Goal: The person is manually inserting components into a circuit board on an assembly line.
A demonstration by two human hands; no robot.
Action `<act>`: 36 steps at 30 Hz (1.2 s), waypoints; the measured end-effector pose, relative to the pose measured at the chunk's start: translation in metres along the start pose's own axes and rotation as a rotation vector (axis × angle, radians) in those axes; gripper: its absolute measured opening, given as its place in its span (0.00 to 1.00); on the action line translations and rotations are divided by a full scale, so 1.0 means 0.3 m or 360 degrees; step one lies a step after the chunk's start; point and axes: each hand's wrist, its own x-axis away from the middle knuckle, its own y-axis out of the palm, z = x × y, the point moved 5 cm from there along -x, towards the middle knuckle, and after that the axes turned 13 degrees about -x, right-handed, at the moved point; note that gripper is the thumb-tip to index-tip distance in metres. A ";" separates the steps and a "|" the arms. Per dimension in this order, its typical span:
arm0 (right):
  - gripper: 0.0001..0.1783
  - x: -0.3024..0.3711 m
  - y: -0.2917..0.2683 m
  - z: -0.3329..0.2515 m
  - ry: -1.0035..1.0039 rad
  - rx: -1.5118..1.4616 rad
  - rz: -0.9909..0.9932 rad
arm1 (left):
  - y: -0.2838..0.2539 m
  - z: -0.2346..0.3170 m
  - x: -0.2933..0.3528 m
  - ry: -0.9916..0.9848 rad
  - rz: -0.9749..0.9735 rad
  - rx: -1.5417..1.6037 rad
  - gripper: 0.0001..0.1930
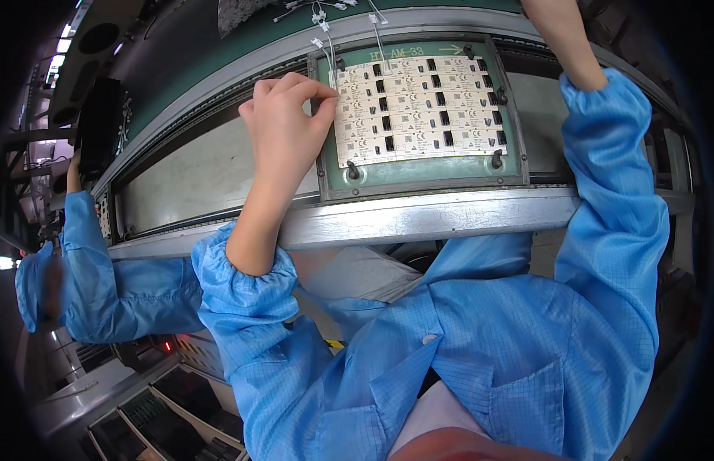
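Left hand [284, 127] pinched, fingertips together on a thin white wire [328, 48] at the upper left corner of a white circuit panel [415, 107]. Right hand out of view past the top edge, only its blue sleeve [614, 184] showing right of the panel; grip cannot be told. Panel seated in a green tray [426, 173] on a conveyor rail [418, 219]. Another person's blue sleeve [103, 284] far left of the panel.

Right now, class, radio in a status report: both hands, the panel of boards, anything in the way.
Left hand pinched at left edge of white circuit-board panel in green carrier tray. Right hand out of frame, forearm reaching past tray. White wire leads trail over panel's top-left corner.
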 end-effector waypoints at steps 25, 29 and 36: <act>0.06 0.251 0.110 -0.053 -0.0697 0.1347 -0.0226 | 0.086 0.278 -0.344 0.0463 0.0149 -0.0845 0.06; 0.04 0.269 0.159 0.058 -0.0492 0.1316 -0.0378 | 0.134 0.241 -0.344 0.0501 0.0387 -0.0662 0.06; 0.06 0.280 0.201 0.088 -0.0090 0.1260 -0.0437 | 0.092 0.213 -0.359 0.0155 0.0201 0.0576 0.04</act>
